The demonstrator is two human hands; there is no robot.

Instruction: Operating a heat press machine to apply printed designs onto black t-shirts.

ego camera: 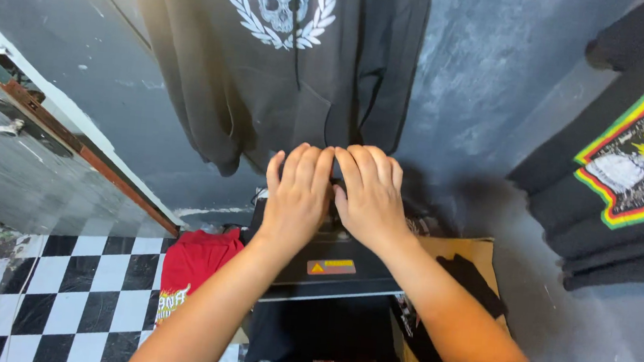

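My left hand [298, 190] and my right hand [371, 195] lie side by side, palms down, fingers together, on the top of a black heat press machine [330, 271]. Both press on its upper plate or handle, which the hands hide. A small orange and yellow warning sticker [331, 267] marks the machine's front face. Black fabric [316, 332] hangs out under the upper plate toward me.
A black hoodie with a white skull and wreath print [282, 14] hangs on the dark wall behind the press. A black shirt with a multicoloured print [643, 155] hangs at right. A red shirt [194, 271] lies left, a cardboard box [478, 257] right, checkered floor [71, 291] below.
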